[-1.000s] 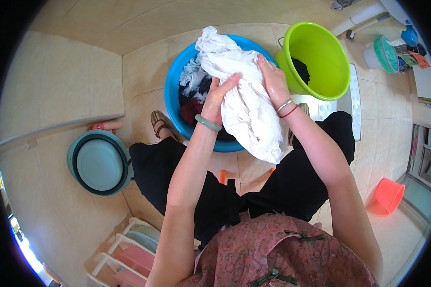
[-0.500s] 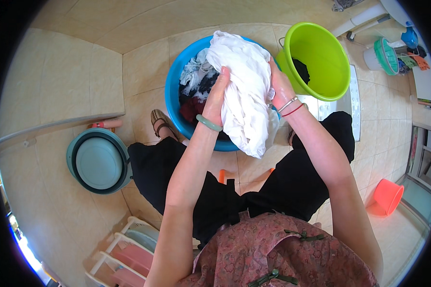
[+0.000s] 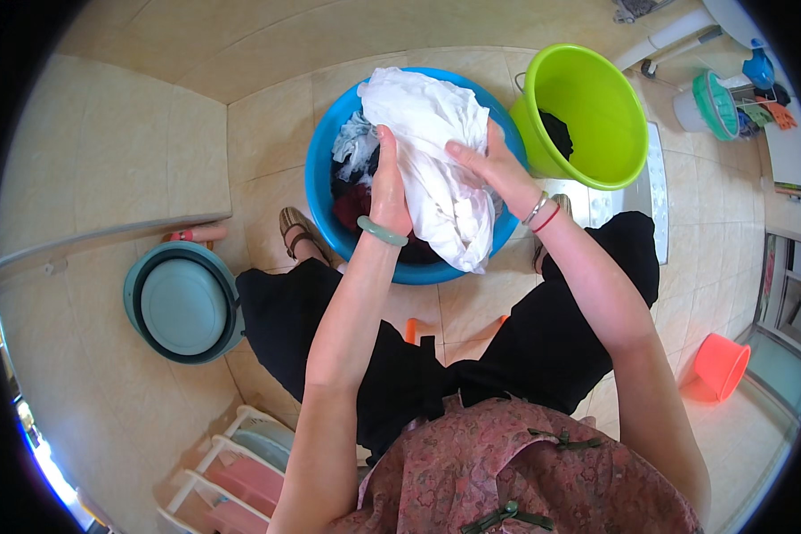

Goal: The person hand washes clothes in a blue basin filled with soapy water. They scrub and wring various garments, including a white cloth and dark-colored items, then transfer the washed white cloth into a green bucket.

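A bunched white cloth [image 3: 432, 133], perhaps a garment, is held between my two hands over a blue basin [image 3: 322, 200]. My left hand [image 3: 388, 189] supports its left side, thumb up and the other fingers hidden beneath. My right hand [image 3: 500, 169] grips the right side, its thumb lying across the front of the fabric. Dark, maroon and pale blue wet clothes [image 3: 356, 198] with some suds lie in the left part of the basin; the white cloth covers the rest. A jade bangle is on my left wrist, a silver bracelet and red string on my right.
Right of the basin, a lime-green bucket [image 3: 607, 116] holds a dark cloth [image 3: 556, 135]. A grey-green collapsible basin [image 3: 183, 304] stands at the left by the wall. A white rack [image 3: 206, 485] is at lower left, a coral bucket [image 3: 721, 367] at far right. My knees flank the blue basin.
The white cloth has shifted left and slightly lower over the basin. My right hand has brought its thumb across the cloth's front, and my left hand has moved slightly left.
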`<state>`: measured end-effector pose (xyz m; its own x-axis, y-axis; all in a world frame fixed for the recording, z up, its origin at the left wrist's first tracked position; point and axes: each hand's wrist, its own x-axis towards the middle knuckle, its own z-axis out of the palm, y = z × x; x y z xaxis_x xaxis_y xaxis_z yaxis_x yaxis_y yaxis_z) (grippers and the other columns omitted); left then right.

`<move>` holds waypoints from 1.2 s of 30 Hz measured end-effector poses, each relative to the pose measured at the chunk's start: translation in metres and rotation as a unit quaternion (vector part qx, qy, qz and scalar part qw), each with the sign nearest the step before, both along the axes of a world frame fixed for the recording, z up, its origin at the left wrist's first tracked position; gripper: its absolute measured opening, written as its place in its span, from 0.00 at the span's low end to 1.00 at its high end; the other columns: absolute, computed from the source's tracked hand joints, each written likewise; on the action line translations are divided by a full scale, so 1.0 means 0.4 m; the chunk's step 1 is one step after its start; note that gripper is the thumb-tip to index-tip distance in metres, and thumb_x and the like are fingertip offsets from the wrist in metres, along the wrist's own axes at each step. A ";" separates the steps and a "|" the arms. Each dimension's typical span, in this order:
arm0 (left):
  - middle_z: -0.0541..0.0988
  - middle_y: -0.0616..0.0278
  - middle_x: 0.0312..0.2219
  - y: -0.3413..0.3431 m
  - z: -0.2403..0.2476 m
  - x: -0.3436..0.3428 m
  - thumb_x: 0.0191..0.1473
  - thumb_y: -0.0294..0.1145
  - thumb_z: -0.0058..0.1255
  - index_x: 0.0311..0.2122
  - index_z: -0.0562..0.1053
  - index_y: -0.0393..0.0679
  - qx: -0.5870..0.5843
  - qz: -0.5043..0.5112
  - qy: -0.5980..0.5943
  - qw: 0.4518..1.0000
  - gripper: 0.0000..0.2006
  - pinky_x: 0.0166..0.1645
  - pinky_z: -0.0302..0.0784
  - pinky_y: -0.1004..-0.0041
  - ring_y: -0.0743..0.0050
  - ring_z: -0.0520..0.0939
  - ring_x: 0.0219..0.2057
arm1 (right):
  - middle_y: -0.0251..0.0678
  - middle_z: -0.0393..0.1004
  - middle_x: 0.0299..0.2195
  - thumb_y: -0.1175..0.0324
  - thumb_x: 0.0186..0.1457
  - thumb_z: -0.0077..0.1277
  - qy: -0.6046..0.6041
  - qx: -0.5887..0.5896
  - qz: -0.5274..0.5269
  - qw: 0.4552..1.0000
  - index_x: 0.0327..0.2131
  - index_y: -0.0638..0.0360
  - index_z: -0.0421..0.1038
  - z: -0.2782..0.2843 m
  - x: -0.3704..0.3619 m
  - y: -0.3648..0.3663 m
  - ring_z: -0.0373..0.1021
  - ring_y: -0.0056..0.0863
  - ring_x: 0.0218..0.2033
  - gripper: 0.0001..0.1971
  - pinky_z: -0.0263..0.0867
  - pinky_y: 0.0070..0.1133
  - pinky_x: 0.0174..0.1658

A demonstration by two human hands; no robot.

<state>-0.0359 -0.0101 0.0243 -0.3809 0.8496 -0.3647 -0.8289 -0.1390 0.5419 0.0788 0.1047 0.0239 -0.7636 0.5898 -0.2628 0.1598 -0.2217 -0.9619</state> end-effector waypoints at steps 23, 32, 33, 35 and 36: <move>0.59 0.56 0.61 -0.007 -0.096 -0.142 0.63 0.53 0.37 0.62 0.61 0.51 -0.249 0.187 0.469 0.827 0.27 0.63 0.53 0.65 0.66 0.62 0.60 | 0.37 0.72 0.44 0.54 0.50 0.56 0.012 -0.298 0.080 0.951 0.53 0.63 0.65 0.036 0.026 0.009 0.71 0.23 0.42 0.30 0.68 0.19 0.44; 0.60 0.58 0.62 -0.022 -0.069 -0.114 0.59 0.67 0.27 0.65 0.53 0.45 -0.071 -0.053 0.090 0.992 0.40 0.64 0.55 0.62 0.60 0.61 0.63 | 0.38 0.70 0.50 0.57 0.54 0.55 0.074 -0.274 0.008 0.959 0.57 0.62 0.60 0.084 0.031 -0.011 0.69 0.26 0.48 0.31 0.66 0.22 0.51; 0.60 0.58 0.62 -0.018 -0.070 -0.093 0.59 0.68 0.27 0.65 0.52 0.44 -0.027 -0.064 0.061 0.996 0.40 0.65 0.55 0.61 0.59 0.60 0.63 | 0.38 0.70 0.51 0.57 0.54 0.55 0.085 -0.301 -0.009 0.950 0.58 0.62 0.59 0.065 0.021 -0.003 0.69 0.27 0.49 0.32 0.66 0.23 0.52; 0.57 0.58 0.64 -0.018 -0.065 -0.061 0.59 0.67 0.26 0.66 0.48 0.44 0.058 -0.094 0.052 0.993 0.41 0.66 0.53 0.60 0.59 0.58 0.64 | 0.39 0.69 0.52 0.58 0.55 0.55 0.126 -0.294 -0.015 0.947 0.59 0.61 0.56 0.045 0.012 0.020 0.69 0.28 0.50 0.33 0.66 0.25 0.53; 0.56 0.59 0.64 -0.020 -0.059 -0.050 0.59 0.66 0.25 0.66 0.48 0.44 0.058 -0.106 0.031 0.992 0.41 0.66 0.53 0.60 0.59 0.58 0.64 | 0.39 0.68 0.53 0.58 0.55 0.55 0.146 -0.289 -0.022 0.946 0.60 0.61 0.54 0.034 0.012 0.033 0.69 0.29 0.51 0.34 0.65 0.25 0.54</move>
<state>-0.0558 -0.0180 0.0005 -0.2072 0.9479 -0.2418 -0.8116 -0.0285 0.5835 0.0837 0.1179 0.0375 -0.8319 0.4447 -0.3321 -0.1155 -0.7240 -0.6801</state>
